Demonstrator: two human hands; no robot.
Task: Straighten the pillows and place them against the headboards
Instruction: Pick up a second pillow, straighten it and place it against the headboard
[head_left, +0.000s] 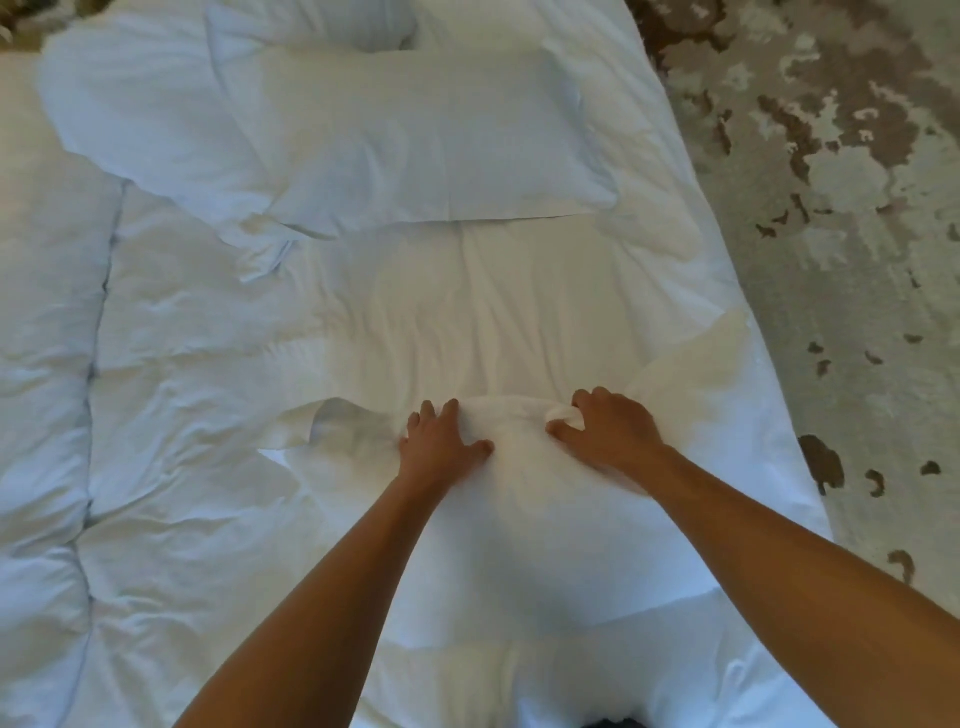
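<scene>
A white pillow (524, 525) lies on the bed right below me, its far edge bunched up. My left hand (441, 441) presses on that edge with the fingers spread and curled into the cloth. My right hand (608, 426) pinches a fold of the same pillow's case between thumb and fingers. Farther up the bed lies a second white pillow (426, 140), flat and slightly askew. A third pillow (306, 23) shows partly at the top edge, behind it. No headboard is in view.
A rumpled white duvet (208, 364) covers the bed, with a thick quilted fold (41, 364) along the left. The bed's right edge (769, 395) drops to a grey and brown patterned carpet (841, 208).
</scene>
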